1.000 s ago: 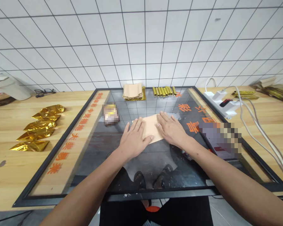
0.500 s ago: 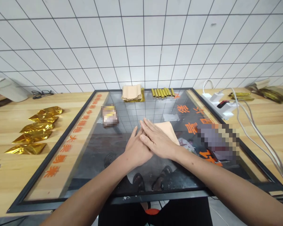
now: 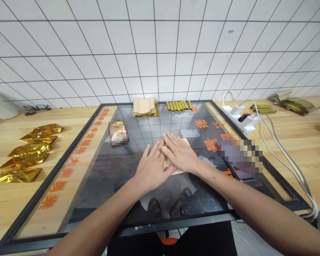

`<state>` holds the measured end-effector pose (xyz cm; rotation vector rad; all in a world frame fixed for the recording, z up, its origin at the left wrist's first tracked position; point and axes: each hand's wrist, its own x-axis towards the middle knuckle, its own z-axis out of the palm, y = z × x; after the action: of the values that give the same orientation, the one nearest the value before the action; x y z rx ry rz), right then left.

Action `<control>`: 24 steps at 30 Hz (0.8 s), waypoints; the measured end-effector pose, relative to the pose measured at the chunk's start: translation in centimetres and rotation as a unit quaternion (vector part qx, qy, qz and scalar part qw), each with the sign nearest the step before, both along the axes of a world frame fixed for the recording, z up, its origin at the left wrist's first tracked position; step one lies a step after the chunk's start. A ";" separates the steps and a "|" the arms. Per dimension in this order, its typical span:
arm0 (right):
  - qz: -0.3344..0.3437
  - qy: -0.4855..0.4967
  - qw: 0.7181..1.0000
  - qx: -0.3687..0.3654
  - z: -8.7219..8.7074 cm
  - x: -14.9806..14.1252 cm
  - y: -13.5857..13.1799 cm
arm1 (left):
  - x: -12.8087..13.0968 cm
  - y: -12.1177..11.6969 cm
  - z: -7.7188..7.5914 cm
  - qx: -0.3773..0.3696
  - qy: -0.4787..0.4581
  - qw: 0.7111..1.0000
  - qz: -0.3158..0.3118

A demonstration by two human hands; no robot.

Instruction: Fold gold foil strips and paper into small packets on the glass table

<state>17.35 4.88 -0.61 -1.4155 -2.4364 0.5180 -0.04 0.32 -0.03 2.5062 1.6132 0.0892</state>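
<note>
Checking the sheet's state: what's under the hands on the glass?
A tan paper sheet lies under the left hand and right hand, showing only in small patches beyond them. Most of it is covered, so its full shape and any folds cannot be seen.

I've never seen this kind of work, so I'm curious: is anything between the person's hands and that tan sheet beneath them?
Nothing visible stands in the way. The right hand lies directly on the tan sheet, and the left hand sits against it, with the sheet mostly hidden beneath them.
</note>
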 end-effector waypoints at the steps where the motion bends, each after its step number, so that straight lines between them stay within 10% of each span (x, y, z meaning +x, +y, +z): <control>1: -0.004 -0.006 1.000 0.002 0.0 0.1 0.1 | -0.1 0.0 -0.2 0.003 0.001 1.000 0.001; 24: -0.023 -0.097 0.992 0.071 -0.6 2.0 1.4 | -0.4 0.0 0.0 0.004 0.016 1.000 0.011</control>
<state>19.30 6.31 -1.19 -1.5211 -2.5225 0.1995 -0.41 0.29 -0.02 2.5087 1.6577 0.0585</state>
